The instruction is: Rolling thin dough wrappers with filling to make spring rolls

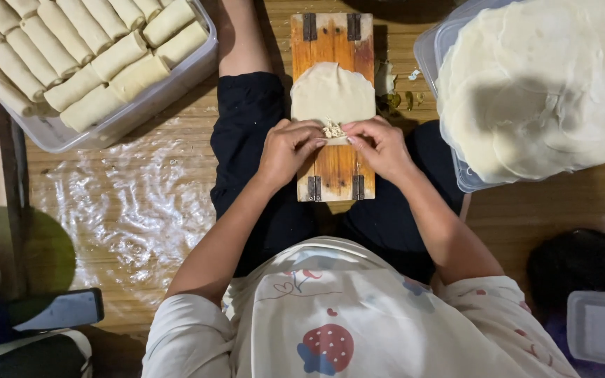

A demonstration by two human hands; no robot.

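Folding: both hands work the near edge of a round pale wrapper that lies on a small wooden board across the person's lap.
Left hand: the left hand is at the board's left edge, fingers curled, thumb and fingertips pinching the wrapper's near edge.
Right hand: the right hand is at the board's right edge, pinching the same edge in the same way; the two sets of fingertips nearly meet.
Filling: a small heap of shredded filling sits on the wrapper between the fingertips, about mid-board.
Finished rolls: a clear plastic tub left of the board and beyond it holds rows of rolled pale cylinders.
Spare wrappers: right of the board, a clear container holds a stack of flat round sheets.
Floor: wooden planks, with a sheet of clear plastic film spread left of the board.
Phone: a dark phone lies far left of the board, nearer the person.
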